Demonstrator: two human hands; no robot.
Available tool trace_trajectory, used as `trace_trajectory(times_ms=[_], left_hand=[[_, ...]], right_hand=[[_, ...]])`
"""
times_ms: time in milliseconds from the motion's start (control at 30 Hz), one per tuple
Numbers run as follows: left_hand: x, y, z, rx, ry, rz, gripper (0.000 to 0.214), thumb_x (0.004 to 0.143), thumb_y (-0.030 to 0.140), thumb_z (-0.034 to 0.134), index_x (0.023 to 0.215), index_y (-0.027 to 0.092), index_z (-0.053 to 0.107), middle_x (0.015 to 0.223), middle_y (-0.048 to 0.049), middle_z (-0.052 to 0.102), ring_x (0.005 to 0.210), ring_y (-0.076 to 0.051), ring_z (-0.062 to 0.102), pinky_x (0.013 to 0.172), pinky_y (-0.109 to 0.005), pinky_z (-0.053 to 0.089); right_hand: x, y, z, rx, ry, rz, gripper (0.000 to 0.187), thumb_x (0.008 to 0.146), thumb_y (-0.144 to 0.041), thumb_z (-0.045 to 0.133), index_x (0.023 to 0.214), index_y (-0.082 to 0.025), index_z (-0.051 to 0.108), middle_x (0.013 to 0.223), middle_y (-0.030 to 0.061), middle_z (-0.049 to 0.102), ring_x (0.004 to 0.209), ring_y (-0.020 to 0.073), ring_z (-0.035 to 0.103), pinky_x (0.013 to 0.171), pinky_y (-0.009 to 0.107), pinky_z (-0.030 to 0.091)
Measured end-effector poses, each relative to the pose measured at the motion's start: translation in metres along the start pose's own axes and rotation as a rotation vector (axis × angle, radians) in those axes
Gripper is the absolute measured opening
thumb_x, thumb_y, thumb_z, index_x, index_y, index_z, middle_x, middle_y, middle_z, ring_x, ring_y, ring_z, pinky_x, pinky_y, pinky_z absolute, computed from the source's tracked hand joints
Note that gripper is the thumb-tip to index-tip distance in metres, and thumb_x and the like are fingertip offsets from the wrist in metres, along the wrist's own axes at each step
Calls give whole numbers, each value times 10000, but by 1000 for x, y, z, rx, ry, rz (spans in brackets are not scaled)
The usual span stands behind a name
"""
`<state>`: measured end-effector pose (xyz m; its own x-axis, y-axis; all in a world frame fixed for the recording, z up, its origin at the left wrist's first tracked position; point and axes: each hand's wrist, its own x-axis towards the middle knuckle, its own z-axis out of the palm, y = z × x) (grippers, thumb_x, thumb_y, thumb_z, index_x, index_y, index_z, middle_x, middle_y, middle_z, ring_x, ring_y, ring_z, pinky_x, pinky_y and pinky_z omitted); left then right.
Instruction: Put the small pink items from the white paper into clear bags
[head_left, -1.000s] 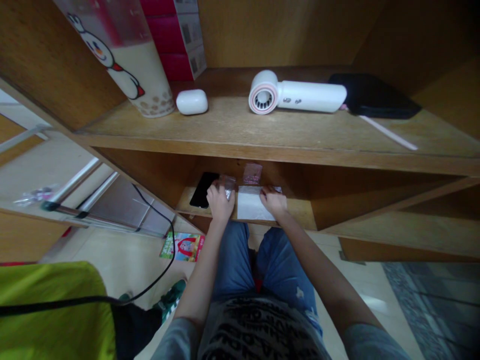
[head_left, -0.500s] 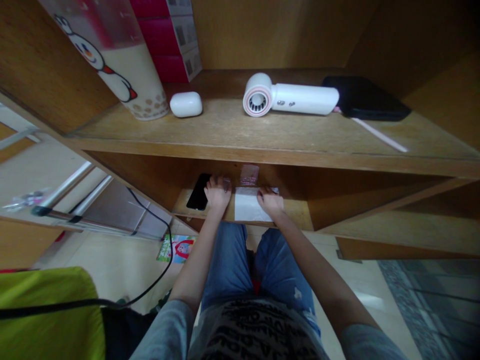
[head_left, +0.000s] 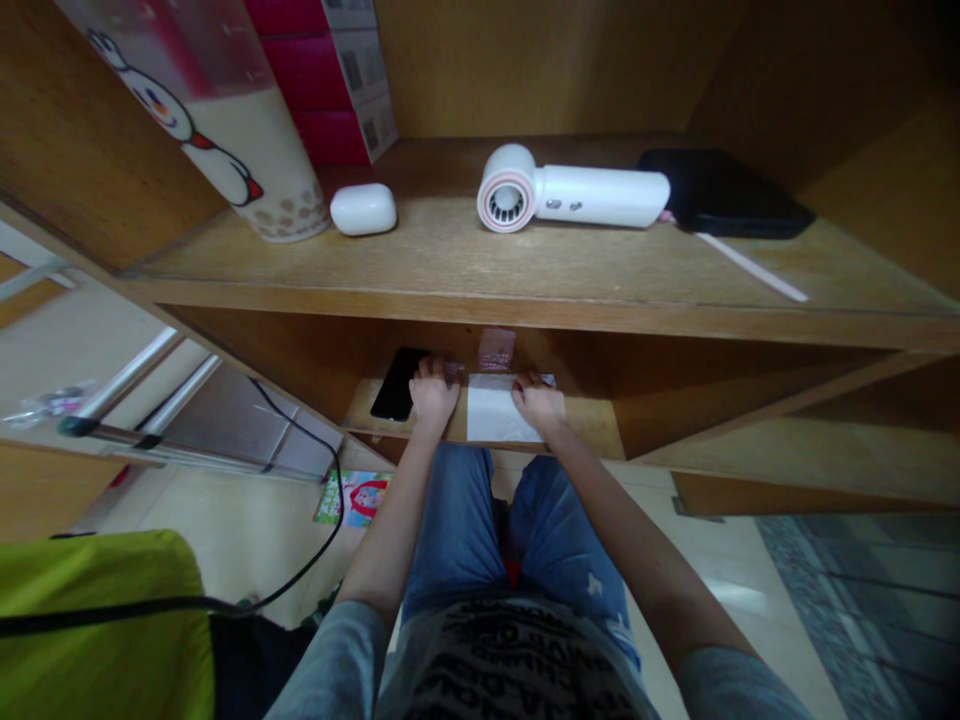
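Observation:
On the lower shelf, my left hand point(head_left: 434, 396) is closed at the edge of a small clear plastic bag point(head_left: 454, 372), just right of a black phone point(head_left: 398, 384). My right hand point(head_left: 538, 402) rests over the right half of a white sheet point(head_left: 491, 410), its fingers curled in; what lies between them is too small to make out. Behind the sheet sits another small clear bag point(head_left: 496, 350) with pink bits in it.
The upper shelf point(head_left: 420, 275) overhangs my hands. On it stand a bubble tea cup point(head_left: 262, 150), a white earbud case point(head_left: 364, 209), a white handheld fan point(head_left: 600, 195) and a black pouch point(head_left: 727, 195). A black cable point(head_left: 330, 535) hangs at the left.
The view has shifted slightly, moving the shelf items a little left. My left fingers have shifted slightly around the small bag; my right hand stays on the white sheet.

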<state>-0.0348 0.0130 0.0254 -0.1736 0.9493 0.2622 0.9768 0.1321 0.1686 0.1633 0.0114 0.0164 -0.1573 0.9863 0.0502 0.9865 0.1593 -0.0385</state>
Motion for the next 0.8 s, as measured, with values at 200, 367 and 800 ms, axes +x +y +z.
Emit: trace_trajectory(times_ms=[200,367,800], left_hand=[[3,-3,4,-40,7,20,447,838,382,437,1223,159,483,1221,-140,496,1006,-260,551,805,-343,447],[2,-2,6,-40,-13,51,462,840,444,435,1190,152,509,1176,-149,525,1018,-279,534,832,-368,432],[1,-2,13,-107,64,120,437,833,386,482,1203,154,490,1163,-135,516,1032,-271,513,876,-361,420]], right_hand=[[0,-1,-1,-6,-8,10,378,920,-342,265,1087,-206,576,1169,86,574,852,166,602,639,253,399],[-1,-1,-4,9,-17,8,374,914,-337,286,1101,-208,583,1185,91,568,870,170,603,652,256,408],[-2,0,-11,30,-41,1,399,933,-352,255,1110,-205,581,1170,94,573,917,165,584,677,247,395]])
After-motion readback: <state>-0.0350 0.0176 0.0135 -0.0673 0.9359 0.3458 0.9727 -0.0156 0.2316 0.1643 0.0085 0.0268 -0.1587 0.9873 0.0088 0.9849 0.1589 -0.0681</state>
